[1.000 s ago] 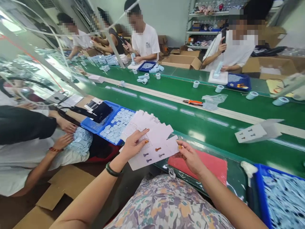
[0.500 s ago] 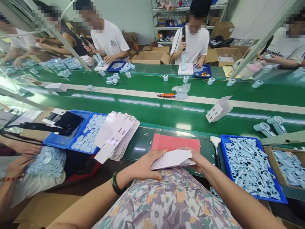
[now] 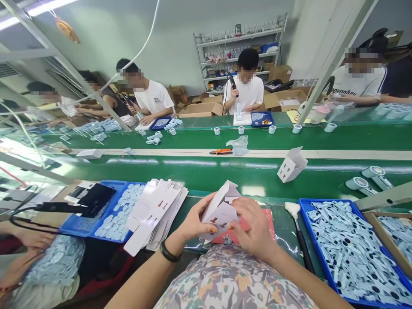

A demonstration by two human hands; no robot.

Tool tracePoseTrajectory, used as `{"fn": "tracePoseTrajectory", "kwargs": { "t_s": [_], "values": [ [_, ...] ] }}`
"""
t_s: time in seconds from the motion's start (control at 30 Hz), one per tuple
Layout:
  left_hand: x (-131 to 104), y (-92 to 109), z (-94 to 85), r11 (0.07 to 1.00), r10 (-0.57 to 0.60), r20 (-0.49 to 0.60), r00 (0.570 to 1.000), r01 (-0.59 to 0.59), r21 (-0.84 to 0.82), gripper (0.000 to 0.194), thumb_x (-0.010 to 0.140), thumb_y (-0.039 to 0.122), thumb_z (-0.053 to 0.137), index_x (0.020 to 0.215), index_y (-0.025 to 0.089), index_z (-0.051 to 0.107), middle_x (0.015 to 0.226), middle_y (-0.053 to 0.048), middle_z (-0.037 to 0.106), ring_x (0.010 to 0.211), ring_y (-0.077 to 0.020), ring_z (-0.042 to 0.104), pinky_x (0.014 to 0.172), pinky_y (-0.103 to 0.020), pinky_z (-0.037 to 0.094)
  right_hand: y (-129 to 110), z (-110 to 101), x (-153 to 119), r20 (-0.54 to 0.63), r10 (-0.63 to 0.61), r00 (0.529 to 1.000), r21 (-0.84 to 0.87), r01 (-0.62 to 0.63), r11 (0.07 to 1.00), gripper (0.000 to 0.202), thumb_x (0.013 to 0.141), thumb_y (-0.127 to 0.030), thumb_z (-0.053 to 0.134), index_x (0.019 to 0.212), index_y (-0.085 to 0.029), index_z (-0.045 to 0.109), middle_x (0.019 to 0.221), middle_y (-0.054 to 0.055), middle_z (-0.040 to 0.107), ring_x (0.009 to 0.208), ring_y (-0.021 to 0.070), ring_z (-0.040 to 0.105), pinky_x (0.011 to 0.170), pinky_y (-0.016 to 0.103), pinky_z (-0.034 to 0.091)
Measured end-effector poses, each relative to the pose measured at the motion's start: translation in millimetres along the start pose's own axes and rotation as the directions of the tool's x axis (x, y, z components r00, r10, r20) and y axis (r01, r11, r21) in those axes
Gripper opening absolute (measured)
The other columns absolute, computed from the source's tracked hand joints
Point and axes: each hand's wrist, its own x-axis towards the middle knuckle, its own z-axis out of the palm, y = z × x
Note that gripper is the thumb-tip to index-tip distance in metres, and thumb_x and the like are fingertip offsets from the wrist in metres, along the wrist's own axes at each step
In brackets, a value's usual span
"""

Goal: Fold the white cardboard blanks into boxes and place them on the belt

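Left hand (image 3: 200,218) and right hand (image 3: 255,227) both clamped on white printed carton (image 3: 219,210), right at its open top; carton held over red sheet (image 3: 271,221), by near edge of bench (image 3: 283,237); step looks like shaping carton; next move probably calls for steady left grip, right working flaps; some room between flat-carton stack (image 3: 151,210) and white-headed tool (image 3: 300,231).

White box (image 3: 220,210), red sheet (image 3: 270,222), green belt (image 3: 193,171)
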Motion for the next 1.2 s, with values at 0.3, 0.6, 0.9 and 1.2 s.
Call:
{"fn": "tracePoseTrajectory", "kwargs": {
  "t_s": [0.3, 0.6, 0.9, 1.2],
  "values": [
    [21, -4, 11.0, 0.882, 0.224, -0.151, 0.963, -0.134, 0.452, 0.101, 0.060, 0.063, 0.094, 0.144, 0.023, 0.056, 0.140, -0.017, 0.064, 0.127, -0.0400, 0.061, 0.115, -0.059, 0.044, 15, 11, 19, -0.129, 0.474, 0.871, 0.219, -0.441, 0.870, 0.049, 0.098, -0.025, 0.054, 0.146, -0.027, 0.051, 0.106, 0.006, 0.071, 0.097, 0.0206, 0.068, 0.086, 0.037, 0.059],
    [25, -28, -2.5, 0.791, 0.435, 0.012, 0.900, -0.389, 0.472, 0.091, 0.085, 0.072, 0.070, 0.160, 0.033, 0.036, 0.142, -0.015, 0.053, 0.129, -0.0365, 0.056, 0.110, -0.062, 0.046, 15, 17, 29, -0.052, 0.406, 0.913, 0.291, -0.375, 0.880, 0.016, 0.097, -0.037, 0.063, 0.105, -0.028, 0.074, 0.121, 0.008, 0.068, 0.115, 0.0227, 0.066, 0.097, 0.037, 0.055],
    [36, 12, -3.1, 0.545, 0.546, 0.304, 0.781, -0.606, 0.579, 0.083, 0.091, 0.037, 0.076, 0.158, 0.043, 0.027, 0.146, -0.014, 0.040, 0.133, -0.0333, 0.051, 0.104, -0.051, 0.053, 2, 17, 33, -0.028, 0.386, 0.922, 0.042, -0.385, 0.922, 0.021, 0.096, -0.025, 0.055, 0.104, -0.025, 0.075, 0.120, 0.009, 0.068, 0.111, 0.0232, 0.067, 0.096, 0.039, 0.056],
    [35, 19, -1.8, 0.672, 0.604, 0.100, 0.791, -0.573, 0.469, 0.059, 0.089, 0.043, 0.078, 0.141, 0.036, 0.053, 0.128, -0.011, 0.053, 0.117, -0.0295, 0.058, 0.097, -0.048, 0.054, 10, -1, 26, 0.204, 0.310, 0.929, 0.212, -0.351, 0.912, 0.076, 0.095, -0.039, 0.067, 0.163, -0.035, 0.033, 0.165, 0.010, 0.044, 0.148, 0.0295, 0.048, 0.119, 0.051, 0.046]
  ]
}}
